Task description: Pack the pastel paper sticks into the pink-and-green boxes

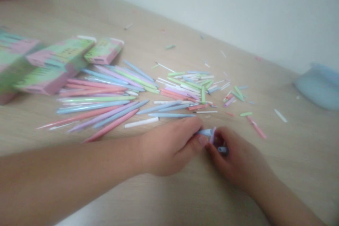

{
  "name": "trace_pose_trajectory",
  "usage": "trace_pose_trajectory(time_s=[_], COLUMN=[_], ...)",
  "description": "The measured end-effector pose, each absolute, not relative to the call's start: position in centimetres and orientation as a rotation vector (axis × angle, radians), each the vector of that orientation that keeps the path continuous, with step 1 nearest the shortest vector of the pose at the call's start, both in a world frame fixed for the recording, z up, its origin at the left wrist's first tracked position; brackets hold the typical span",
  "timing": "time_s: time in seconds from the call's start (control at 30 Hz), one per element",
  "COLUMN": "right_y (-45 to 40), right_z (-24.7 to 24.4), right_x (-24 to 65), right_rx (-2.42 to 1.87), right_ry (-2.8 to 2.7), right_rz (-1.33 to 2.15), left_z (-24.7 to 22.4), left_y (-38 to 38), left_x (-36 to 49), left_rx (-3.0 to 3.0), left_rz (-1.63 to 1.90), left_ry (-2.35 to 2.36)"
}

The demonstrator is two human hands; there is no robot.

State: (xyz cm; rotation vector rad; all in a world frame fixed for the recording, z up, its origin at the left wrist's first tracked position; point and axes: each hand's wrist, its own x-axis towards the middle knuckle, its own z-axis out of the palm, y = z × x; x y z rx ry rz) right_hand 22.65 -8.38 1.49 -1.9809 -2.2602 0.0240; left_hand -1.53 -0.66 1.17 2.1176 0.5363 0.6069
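1. One left hand [169, 144] and one right hand [238, 159]
2. At least four boxes [104, 50]
3. More than a dozen long pens [103, 116], overlapping too much for an exact count
4. Over twenty short pieces [203, 94], too blurred to number exactly
5. One blue bag-like thing [319, 86]
6. At the hands, one pale blue tube [205, 132], one purple piece [212, 136], one grey-blue tube [221, 149]

My left grip [169, 148] has a pale blue tube [206, 132]; my right grip [235, 159], a lilac piece [213, 135]. To the left are coral, blue, lilac and green pens [92, 107], then boxes [59, 54] patched pink and green. My bench [296, 159] is light brown, wood-grained.
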Motion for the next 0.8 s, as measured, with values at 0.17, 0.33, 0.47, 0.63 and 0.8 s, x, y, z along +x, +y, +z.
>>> trace_pose_trajectory(time_s=[0.17, 0.33, 0.47, 0.63, 0.8], right_y=[-8.3, -7.6, -7.4, -6.9, -4.4], right_z=[1.1, 0.8, 0.4, 0.0, 0.3], right_x=[22.1, 22.6, 23.1, 22.9, 22.2], right_rx=[-1.878, -1.703, -1.628, -1.790, -1.719], right_ry=[-2.296, -2.352, -2.429, -2.291, -2.351], right_rz=[0.142, 0.217, 0.257, 0.239, 0.242], left_z=[1.3, 1.3, 1.1, 0.9, 1.1], left_y=[-0.6, -0.9, -1.4, -1.7, -1.7], left_x=[-1.8, -1.6, -1.1, -0.8, -0.7], left_rx=[2.090, 2.211, 2.383, 2.473, 2.553], left_rz=[0.717, 0.737, 0.656, 0.589, 0.542], left_ry=[0.379, 0.412, 0.449, 0.463, 0.500])
